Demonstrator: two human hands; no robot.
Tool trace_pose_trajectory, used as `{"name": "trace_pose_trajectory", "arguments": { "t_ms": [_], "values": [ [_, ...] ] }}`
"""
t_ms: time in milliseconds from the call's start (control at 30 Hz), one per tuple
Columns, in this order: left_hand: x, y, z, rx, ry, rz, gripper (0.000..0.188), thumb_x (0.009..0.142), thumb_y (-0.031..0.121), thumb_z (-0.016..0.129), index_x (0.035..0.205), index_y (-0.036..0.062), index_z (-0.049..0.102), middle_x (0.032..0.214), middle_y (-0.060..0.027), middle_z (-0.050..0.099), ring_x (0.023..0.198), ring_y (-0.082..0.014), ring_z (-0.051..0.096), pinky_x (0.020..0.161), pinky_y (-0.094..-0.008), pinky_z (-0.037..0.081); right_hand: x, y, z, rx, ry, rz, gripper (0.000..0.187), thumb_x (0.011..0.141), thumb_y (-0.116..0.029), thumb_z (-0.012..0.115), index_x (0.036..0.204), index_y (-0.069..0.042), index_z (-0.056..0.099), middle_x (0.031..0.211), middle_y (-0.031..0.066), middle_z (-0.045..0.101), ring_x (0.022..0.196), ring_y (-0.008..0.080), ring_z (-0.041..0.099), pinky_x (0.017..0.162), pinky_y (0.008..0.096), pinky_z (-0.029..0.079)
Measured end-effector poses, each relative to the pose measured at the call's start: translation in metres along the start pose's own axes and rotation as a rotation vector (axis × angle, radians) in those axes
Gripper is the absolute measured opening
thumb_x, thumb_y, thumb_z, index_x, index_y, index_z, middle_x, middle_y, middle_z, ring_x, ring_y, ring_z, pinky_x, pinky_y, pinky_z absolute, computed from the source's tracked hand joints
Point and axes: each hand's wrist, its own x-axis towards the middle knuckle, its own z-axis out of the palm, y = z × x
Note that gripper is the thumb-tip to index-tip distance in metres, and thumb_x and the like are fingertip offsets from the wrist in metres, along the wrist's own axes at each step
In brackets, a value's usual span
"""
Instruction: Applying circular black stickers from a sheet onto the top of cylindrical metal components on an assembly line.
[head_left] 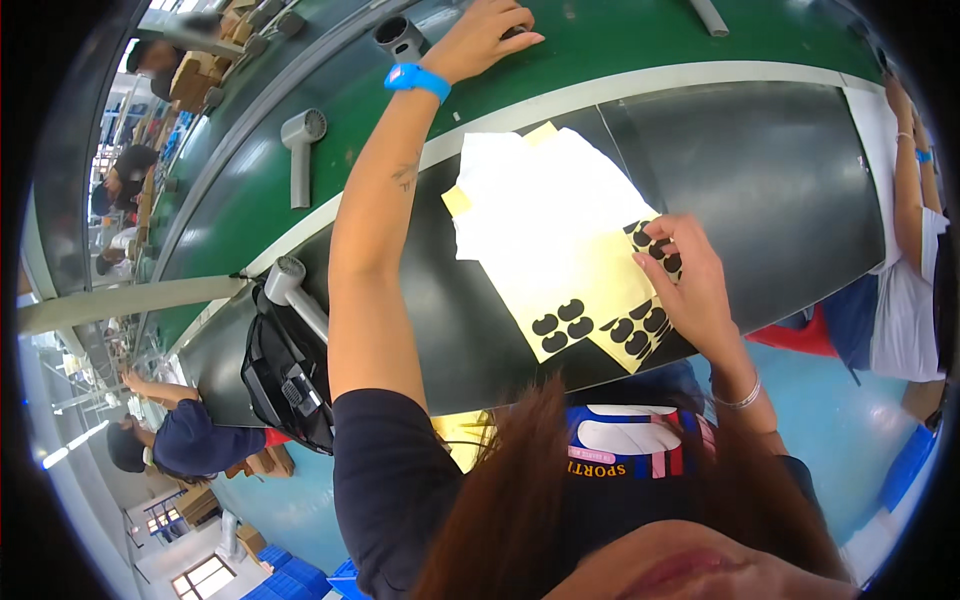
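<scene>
My left hand (494, 38), with a blue band at the wrist, reaches far out over the green belt. Its fingers are curled round a small dark thing that I cannot make out. Just left of that wrist is a grey hair dryer (398, 38), partly hidden by my arm. My right hand (685, 280) hovers at the right edge of the sticker sheets, thumb and forefinger bent but apart. Beneath it lie yellow sheets (600, 275) with rounded black stickers (570, 325). White backing paper (540, 190) covers the upper part of the pile.
On the green belt (600, 70) lie another hair dryer (300, 150) and a grey handle-like piece (710, 15). A hair dryer (295, 295) and black bag (275, 370) are left on the dark worktop (770, 180). People sit at both sides.
</scene>
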Motion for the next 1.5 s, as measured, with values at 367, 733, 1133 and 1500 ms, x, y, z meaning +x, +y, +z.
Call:
{"name": "trace_pose_trajectory", "arguments": {
  "t_ms": [367,733,1133,1500],
  "values": [
    [-0.097,0.038,0.003,0.677,0.143,-0.635,0.047,0.086,0.039,0.063,0.126,0.0178,0.054,0.141,-0.0182,0.036,0.126,-0.04,0.035,0.102,-0.0522,0.028,0.0,0.004,0.001,0.017,-0.029,0.017,0.021,0.081,-0.003,0.066,0.098,-0.003,0.055,0.1,0.01,0.057,0.082,0.0219,0.057,0.072,0.029,0.046],
    [-0.114,0.056,-0.096,0.409,0.304,-1.13,0.048,0.081,0.025,0.07,0.122,0.0043,0.057,0.104,-0.0171,0.067,0.093,-0.023,0.065,0.082,-0.0313,0.05,-0.016,-0.007,-0.001,-0.054,-0.046,-0.096,0.021,0.083,-0.006,0.064,0.102,-0.005,0.057,0.106,0.0104,0.055,0.092,0.0255,0.057,0.078,0.0308,0.045],
    [-0.061,0.274,-0.071,-0.523,0.556,-0.699,0.039,0.078,0.008,0.073,0.114,0.0005,0.059,0.095,-0.0065,0.068,0.072,-0.0077,0.057,0.065,-0.0214,0.048,-0.048,-0.018,0.058,-0.209,-0.073,-0.165,0.012,0.083,-0.006,0.064,0.093,-0.005,0.058,0.091,0.0084,0.056,0.086,0.0246,0.06,0.07,0.0337,0.048],
    [-0.069,0.289,-0.037,-0.563,0.508,-0.685,0.04,0.084,0.012,0.068,0.12,0.0029,0.055,0.093,-0.0062,0.064,0.07,-0.0119,0.053,0.064,-0.0247,0.047,-0.044,-0.021,0.058,-0.176,-0.112,-0.146,0.01,0.08,-0.001,0.062,0.087,-0.003,0.056,0.089,0.0114,0.053,0.088,0.03,0.053,0.075,0.0375,0.044]
  ]
}}
